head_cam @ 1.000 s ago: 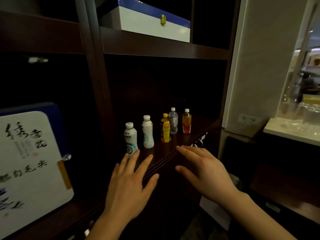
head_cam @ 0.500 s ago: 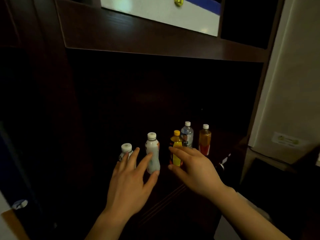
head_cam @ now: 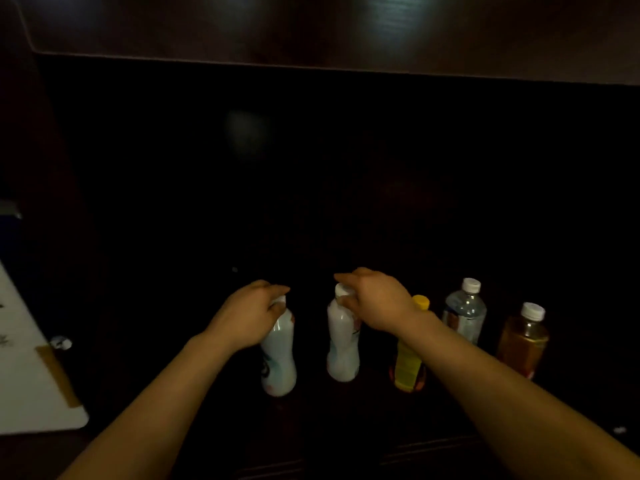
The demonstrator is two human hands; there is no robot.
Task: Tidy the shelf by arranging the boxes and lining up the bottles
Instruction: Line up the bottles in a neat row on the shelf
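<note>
Several bottles stand on the dark shelf (head_cam: 346, 427). My left hand (head_cam: 249, 317) grips the neck and cap of the left white bottle (head_cam: 278, 358). My right hand (head_cam: 375, 303) is closed on the top of the second white bottle (head_cam: 343, 344). To the right stand a yellow-labelled bottle (head_cam: 408, 362) partly behind my right wrist, a clear water bottle (head_cam: 465, 313) and an amber drink bottle (head_cam: 523, 337), all upright and untouched. No boxes show on this shelf level.
A white board-like box with black writing (head_cam: 31, 368) leans at the far left, next to a dark divider. The shelf above (head_cam: 311, 29) overhangs close overhead. The compartment behind the bottles is deep and dark.
My view has moved in close to the bottles. Both hands went forward from open and hovering to closed on the tops of the two white bottles.
</note>
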